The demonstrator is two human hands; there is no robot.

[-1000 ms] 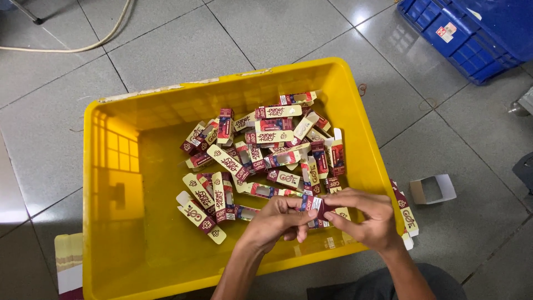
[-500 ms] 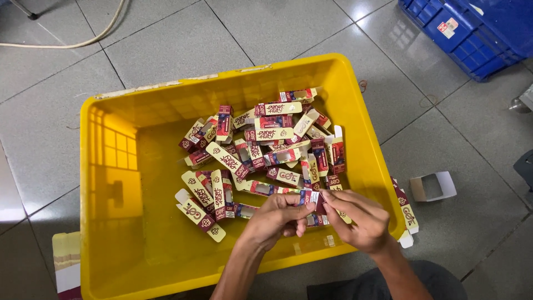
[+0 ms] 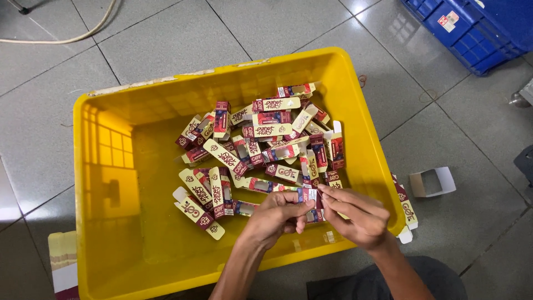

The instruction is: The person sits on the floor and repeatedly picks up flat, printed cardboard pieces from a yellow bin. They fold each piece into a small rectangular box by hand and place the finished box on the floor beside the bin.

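Note:
A big yellow plastic crate (image 3: pixel 105 166) sits on the tiled floor with several small cream-and-maroon cardboard boxes (image 3: pixel 261 144) piled in its right half. Over the crate's near right part, my left hand (image 3: pixel 275 218) and my right hand (image 3: pixel 355 216) meet fingertip to fingertip on one small carton (image 3: pixel 308 195), both pinching it above the pile. The carton is mostly hidden by my fingers.
A blue crate (image 3: pixel 472 28) stands at the far right. An open white box sleeve (image 3: pixel 432 182) lies on the floor right of the yellow crate. More flat cartons (image 3: pixel 407 208) rest by the crate's right wall. A stack of flat cardboard (image 3: pixel 62 261) sits at lower left. A cable (image 3: pixel 66 39) runs at top left.
Both hands stay together on the small carton, fingers shifting slightly as they work it; the view has moved a little. The pile in the crate is unchanged.

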